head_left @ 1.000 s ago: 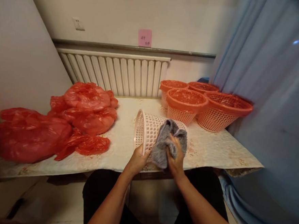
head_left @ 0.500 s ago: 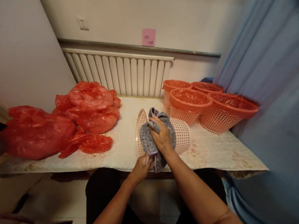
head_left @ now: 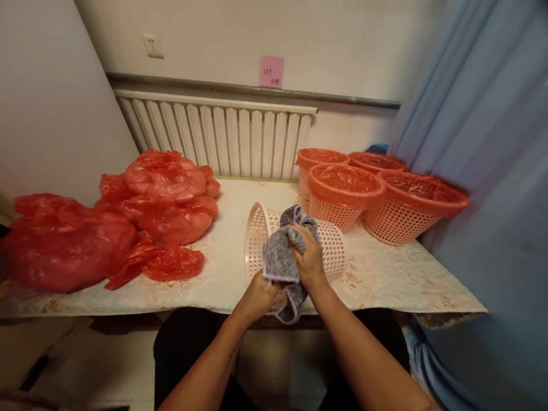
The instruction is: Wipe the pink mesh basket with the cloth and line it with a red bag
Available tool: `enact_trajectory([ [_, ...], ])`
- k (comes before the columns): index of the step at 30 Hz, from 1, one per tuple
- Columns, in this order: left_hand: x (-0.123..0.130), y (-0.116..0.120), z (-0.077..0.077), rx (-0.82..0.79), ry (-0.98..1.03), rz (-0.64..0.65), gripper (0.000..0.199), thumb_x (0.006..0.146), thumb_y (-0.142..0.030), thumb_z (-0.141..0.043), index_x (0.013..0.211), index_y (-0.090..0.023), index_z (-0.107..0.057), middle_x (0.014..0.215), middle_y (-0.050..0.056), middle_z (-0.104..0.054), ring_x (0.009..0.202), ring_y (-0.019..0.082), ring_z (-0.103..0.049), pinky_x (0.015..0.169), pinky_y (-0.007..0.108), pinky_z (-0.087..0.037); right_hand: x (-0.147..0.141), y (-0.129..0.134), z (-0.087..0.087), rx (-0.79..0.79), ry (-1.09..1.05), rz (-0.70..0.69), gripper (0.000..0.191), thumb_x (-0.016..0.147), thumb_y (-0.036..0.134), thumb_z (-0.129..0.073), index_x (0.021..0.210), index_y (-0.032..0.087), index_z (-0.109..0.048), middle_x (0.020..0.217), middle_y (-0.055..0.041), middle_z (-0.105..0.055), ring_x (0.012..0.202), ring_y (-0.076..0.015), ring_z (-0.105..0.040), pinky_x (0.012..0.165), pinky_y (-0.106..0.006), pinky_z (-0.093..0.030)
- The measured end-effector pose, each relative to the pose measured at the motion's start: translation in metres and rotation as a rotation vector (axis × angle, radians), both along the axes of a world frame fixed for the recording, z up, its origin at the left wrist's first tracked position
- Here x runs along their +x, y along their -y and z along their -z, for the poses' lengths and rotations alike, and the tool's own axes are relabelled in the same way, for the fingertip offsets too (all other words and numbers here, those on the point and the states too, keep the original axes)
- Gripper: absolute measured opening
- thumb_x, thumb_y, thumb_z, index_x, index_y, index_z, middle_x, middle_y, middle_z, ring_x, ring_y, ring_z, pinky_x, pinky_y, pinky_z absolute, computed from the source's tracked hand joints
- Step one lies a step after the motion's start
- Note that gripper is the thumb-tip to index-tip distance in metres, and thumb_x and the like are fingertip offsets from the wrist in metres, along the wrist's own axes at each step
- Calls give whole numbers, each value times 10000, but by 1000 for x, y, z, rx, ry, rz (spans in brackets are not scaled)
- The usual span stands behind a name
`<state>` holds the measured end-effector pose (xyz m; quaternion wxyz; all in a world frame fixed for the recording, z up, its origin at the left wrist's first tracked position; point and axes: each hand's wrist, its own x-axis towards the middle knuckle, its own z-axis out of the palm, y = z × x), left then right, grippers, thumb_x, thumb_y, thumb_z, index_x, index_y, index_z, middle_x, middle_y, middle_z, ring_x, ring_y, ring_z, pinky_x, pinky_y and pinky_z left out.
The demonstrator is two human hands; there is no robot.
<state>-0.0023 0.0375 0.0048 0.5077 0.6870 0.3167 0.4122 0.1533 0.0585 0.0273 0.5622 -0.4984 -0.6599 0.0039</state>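
A pale pink perforated basket (head_left: 335,246) lies on its side on the cloth-covered table, its wide rim facing left. In front of it is a grey cloth (head_left: 280,258) with a light purple edge, hiding the basket's middle. My right hand (head_left: 311,260) is closed on the bunched cloth at its right side. Lower down on the left, my left hand (head_left: 260,296) is closed around the cloth's lower part near the basket's rim; its fingertips are partly hidden.
Several pink baskets with red liners (head_left: 394,222) stand at the back right. Red plastic bags (head_left: 70,245) are heaped on the table's left. A radiator (head_left: 222,134) is behind the table (head_left: 228,227), and a blue curtain (head_left: 504,214) hangs at the right.
My right hand has moved slightly right and down, gripping the cloth more tightly. The cloth has shifted and unfolded a little, uncovering more of the basket's rim side.
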Motion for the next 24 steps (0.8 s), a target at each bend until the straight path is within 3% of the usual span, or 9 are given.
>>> enact_trajectory([
  [5, -2, 5, 5, -9, -29, 2, 412, 830, -230, -517, 1225, -129, -575, 1232, 96, -656, 1157, 241, -590, 1059, 396, -421, 66, -20, 4, -87, -123, 191, 371, 865, 411, -508, 1035, 130, -682, 1067, -123, -688, 1024, -234, -599, 966, -407, -432],
  [7, -3, 5, 6, 17, -41, -5, 416, 811, -217, -524, 1213, -126, -585, 1231, 96, -658, 1162, 244, -587, 1069, 401, -411, 86, -13, 11, -89, -152, 260, 380, 865, 428, -487, 970, 120, -683, 996, -121, -693, 956, -229, -607, 923, -394, -444],
  [10, -5, 1, 11, 19, -59, -11, 400, 789, -226, -546, 1168, -120, -617, 1173, 97, -687, 1124, 253, -609, 1052, 414, -425, 95, 8, 32, -90, -266, 341, 415, 862, 460, -486, 1031, 123, -660, 1004, -126, -689, 924, -236, -619, 879, -396, -470],
  [13, -4, -1, 14, 11, -68, 10, 381, 796, -228, -542, 1147, -119, -639, 1120, 95, -705, 1078, 253, -630, 1028, 423, -445, 73, 31, 57, -65, -367, 335, 442, 888, 464, -485, 1146, 133, -623, 1106, -137, -670, 1054, -252, -610, 954, -447, -456],
  [17, -2, 2, 11, 25, -49, 36, 349, 821, -219, -516, 1123, -125, -663, 1067, 81, -717, 1042, 243, -635, 1002, 406, -463, 17, 55, 70, 27, -215, 133, 380, 927, 349, -473, 1241, 168, -588, 1302, -134, -592, 1296, -240, -486, 1119, -512, -325],
  [20, -3, 6, 9, 59, -39, 106, 322, 822, -235, -540, 1091, -134, -684, 1023, 73, -725, 984, 242, -643, 946, 389, -499, -19, 62, 54, 89, -46, -50, 417, 921, 289, -452, 1320, 202, -536, 1415, -117, -503, 1360, -244, -418, 1144, -517, -304],
  [24, -6, 9, 19, 97, -74, 53, 334, 735, -253, -674, 1051, -152, -707, 1023, 96, -728, 1002, 269, -634, 964, 396, -489, -43, 56, 16, 89, 101, -112, 522, 869, 248, -478, 1389, 206, -472, 1510, -102, -379, 1391, -261, -369, 1150, -512, -299],
])
